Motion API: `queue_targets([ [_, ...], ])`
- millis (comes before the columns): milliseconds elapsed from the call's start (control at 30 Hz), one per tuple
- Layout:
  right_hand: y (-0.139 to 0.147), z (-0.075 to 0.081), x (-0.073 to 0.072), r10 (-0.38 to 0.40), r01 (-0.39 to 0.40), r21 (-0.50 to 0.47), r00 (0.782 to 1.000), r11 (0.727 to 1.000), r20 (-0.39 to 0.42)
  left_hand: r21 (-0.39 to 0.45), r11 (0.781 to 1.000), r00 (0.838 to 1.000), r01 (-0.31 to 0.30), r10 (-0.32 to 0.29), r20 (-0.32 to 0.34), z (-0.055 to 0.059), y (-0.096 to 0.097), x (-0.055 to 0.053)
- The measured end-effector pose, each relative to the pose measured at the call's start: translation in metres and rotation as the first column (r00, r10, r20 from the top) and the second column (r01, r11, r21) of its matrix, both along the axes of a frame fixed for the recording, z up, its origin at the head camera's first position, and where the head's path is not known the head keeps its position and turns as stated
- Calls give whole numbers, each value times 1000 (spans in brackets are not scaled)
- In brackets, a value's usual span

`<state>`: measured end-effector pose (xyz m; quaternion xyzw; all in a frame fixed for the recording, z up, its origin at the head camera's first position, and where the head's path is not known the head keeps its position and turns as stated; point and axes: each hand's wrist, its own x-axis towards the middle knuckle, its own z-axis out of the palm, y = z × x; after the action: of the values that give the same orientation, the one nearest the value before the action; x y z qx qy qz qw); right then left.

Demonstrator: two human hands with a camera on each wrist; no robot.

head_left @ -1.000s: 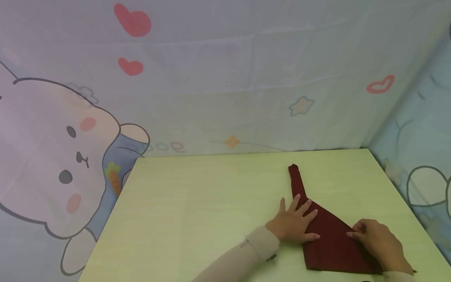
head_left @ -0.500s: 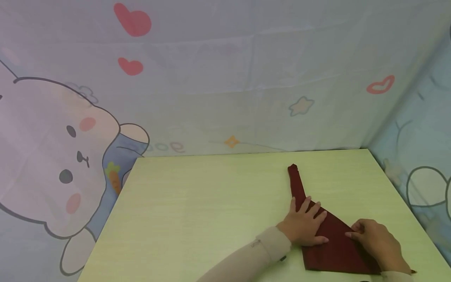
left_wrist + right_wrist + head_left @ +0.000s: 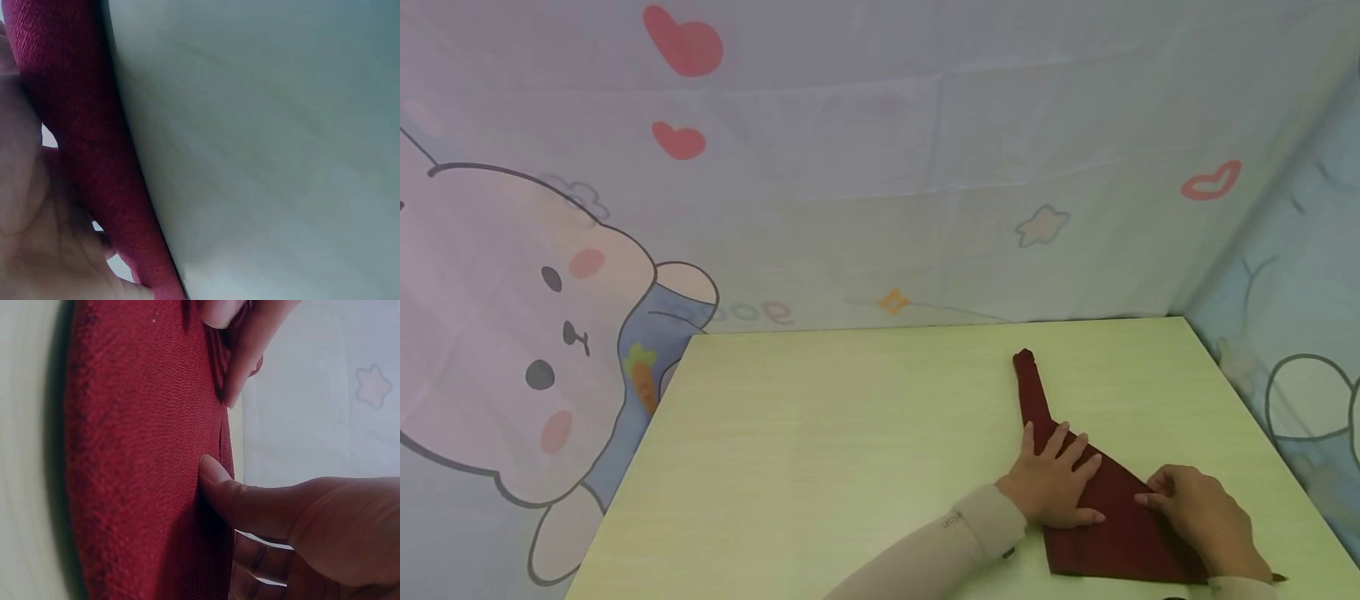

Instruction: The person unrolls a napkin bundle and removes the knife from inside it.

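Observation:
A dark red cloth [image 3: 1120,533], finely ribbed, lies folded on the right part of the table. Its wide part faces the near edge, and a narrow strip [image 3: 1032,387] runs from it toward the back. My left hand [image 3: 1054,483] rests palm down on the cloth's left part, fingers spread. At the cloth's right slanted edge, my right hand [image 3: 1202,508] pinches the fabric between thumb and curled fingers. Up close in the right wrist view, the thumb [image 3: 215,472] presses on the cloth's upper face. Below the right wrist, part of the cloth is hidden.
The pale yellow-green table [image 3: 850,433] ends at the back against a fabric backdrop [image 3: 850,208] printed with hearts, stars and a cartoon animal. Another printed sheet [image 3: 1300,275] hangs along the right side. The left sleeve [image 3: 940,542] crosses the table's near edge.
My left hand has slid a little to the right and toward me over the cloth, fingers still spread. The right hand keeps its pinch with hardly any movement.

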<state>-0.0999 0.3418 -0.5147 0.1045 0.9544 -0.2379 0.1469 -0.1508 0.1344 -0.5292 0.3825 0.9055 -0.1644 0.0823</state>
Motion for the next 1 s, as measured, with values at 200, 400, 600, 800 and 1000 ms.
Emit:
queue_targets([
  [200, 0, 0, 1, -23, 23, 12, 999, 1000, 34, -35, 999, 999, -27, 28, 20, 2, -5, 3],
  [400, 2, -2, 1, -38, 36, 23, 997, 999, 73, -26, 1000, 1000, -4, 5, 23, 3, -12, 2],
  [600, 3, -4, 0, -36, 35, 25, 996, 999, 76, -6, 1000, 998, 4, -4, 66, 4, -21, -1],
  [800, 4, -3, 0, -40, 38, 27, 996, 999, 79, 20, 1000, 995, 0, -2, 98, 6, -32, -4],
  [1000, 4, -2, 0, -47, 45, 19, 996, 999, 74, 39, 999, 994, 7, -11, 106, 9, -44, -7],
])
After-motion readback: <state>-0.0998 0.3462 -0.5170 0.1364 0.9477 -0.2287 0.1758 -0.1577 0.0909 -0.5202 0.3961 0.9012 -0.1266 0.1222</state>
